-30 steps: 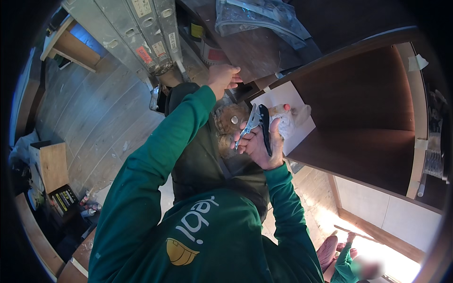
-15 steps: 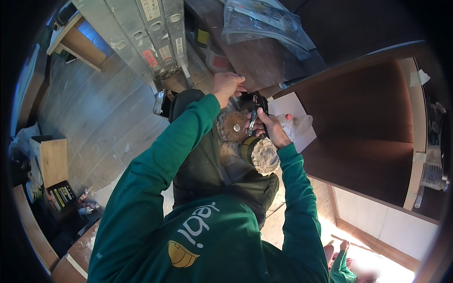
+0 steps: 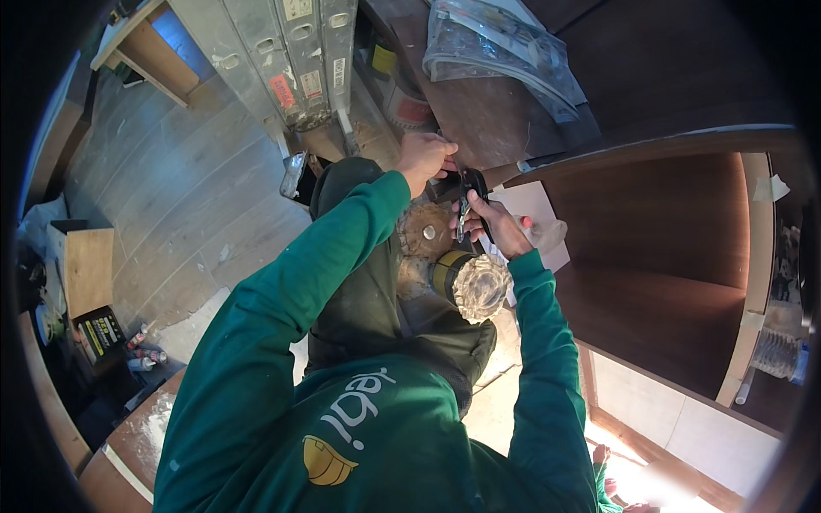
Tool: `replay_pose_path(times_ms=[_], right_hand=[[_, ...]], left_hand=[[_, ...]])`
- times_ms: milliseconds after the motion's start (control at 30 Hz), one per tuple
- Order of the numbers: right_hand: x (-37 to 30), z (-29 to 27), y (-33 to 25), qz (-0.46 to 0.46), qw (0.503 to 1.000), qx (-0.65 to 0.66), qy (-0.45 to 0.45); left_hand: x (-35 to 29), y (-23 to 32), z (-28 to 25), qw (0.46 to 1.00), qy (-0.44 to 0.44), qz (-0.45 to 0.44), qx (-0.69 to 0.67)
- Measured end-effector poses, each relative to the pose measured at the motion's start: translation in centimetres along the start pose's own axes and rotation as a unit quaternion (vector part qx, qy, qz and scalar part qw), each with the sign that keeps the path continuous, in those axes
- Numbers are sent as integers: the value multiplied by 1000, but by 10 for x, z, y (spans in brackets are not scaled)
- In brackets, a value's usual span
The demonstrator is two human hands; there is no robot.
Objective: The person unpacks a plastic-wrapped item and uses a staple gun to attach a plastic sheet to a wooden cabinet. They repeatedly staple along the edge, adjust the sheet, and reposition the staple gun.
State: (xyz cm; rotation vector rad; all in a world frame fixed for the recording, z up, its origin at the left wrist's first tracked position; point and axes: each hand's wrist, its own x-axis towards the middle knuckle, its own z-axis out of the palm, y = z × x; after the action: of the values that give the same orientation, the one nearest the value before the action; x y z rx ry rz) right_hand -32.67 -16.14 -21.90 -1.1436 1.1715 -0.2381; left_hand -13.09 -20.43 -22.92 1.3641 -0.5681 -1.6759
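Observation:
My left hand (image 3: 424, 161) is closed in a pinch beside the edge of a dark brown board (image 3: 487, 111). Whatever lies between its fingertips is too small to make out. Just to the right, my right hand (image 3: 503, 229) grips a pair of black-handled pliers (image 3: 474, 192) with silvery metal parts. The tool points up toward the left fingertips, and its jaws are hard to see. Below the hands are a dusty brown round thing with a pale disc (image 3: 428, 232) on it and a black-and-yellow band around crumpled, translucent material (image 3: 481, 289).
A metal ladder (image 3: 282, 60) stands at the upper left. Clear plastic bags (image 3: 505, 51) lie on the brown board. An open dark cabinet (image 3: 641, 214) takes up the right side. Boxes (image 3: 88, 269) and small bottles (image 3: 147, 355) sit at the left. Another person (image 3: 605, 487) is at the lower right.
The view has shifted slightly. My left fingertips have come closer to the pliers, which now stand more upright in my right hand. Less of the other person shows at the lower right.

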Motion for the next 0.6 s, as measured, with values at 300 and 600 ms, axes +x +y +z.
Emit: replay_pose_path(times_ms=[300,600], right_hand=[[9,-5,-16,33,996,-86,5],[18,0,-16,5,999,-35,6]], left_hand=[[7,-6,-3,999,7,44,-2],[10,-9,-6,997,26,70,38]])
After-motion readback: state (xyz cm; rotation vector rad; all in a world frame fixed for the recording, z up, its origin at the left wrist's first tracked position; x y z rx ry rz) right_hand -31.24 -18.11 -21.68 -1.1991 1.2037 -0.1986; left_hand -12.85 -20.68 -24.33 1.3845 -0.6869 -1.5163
